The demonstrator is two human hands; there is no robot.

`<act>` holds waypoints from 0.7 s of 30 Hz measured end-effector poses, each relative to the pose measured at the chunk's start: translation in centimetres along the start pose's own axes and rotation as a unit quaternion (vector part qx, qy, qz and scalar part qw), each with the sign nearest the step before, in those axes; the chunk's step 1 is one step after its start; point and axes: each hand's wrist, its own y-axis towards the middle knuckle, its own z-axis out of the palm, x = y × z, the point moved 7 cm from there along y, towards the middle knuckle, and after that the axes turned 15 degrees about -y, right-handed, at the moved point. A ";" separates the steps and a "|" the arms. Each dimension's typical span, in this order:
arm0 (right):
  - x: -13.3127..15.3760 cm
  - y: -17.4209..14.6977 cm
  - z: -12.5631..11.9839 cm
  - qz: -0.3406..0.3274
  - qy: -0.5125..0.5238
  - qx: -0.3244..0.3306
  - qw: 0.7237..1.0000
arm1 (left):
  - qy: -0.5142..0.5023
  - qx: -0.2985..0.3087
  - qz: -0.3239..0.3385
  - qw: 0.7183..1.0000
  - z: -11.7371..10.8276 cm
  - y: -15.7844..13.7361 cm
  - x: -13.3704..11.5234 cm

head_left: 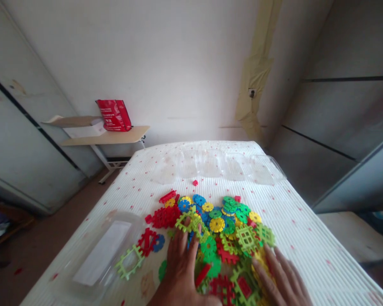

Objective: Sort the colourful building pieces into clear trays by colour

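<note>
A heap of plastic building pieces (217,225) in red, yellow, blue and green lies on the table in front of me. My left hand (183,261) reaches over its left part, fingers apart, with the fingertips at a light green lattice piece (185,223). Over the right edge of the heap, my right hand (284,276) has its fingers stretched out beside yellow pieces (261,263). Neither hand grips a piece that I can see. Red lattice pieces (166,216) and a light green square frame (130,262) lie left of my left hand. The palms hide some pieces.
A row of clear plastic trays (212,163) stands at the table's far side. To the left lies a clear plastic box (127,219) with a white sheet (104,253). A small red piece (195,182) lies before the trays. A red bag (114,115) stands on a side table (124,135).
</note>
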 end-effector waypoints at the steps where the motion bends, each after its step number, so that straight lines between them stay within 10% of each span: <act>1: 0.0 0.8 0.1 0.029 0.001 -0.007 1.000 | 0.009 -0.003 0.023 1.000 0.2 0.0 -0.2; 21: -0.9 14.9 -1.5 0.119 0.412 -0.053 0.902 | 0.091 -0.214 0.255 0.938 0.6 -0.8 -2.9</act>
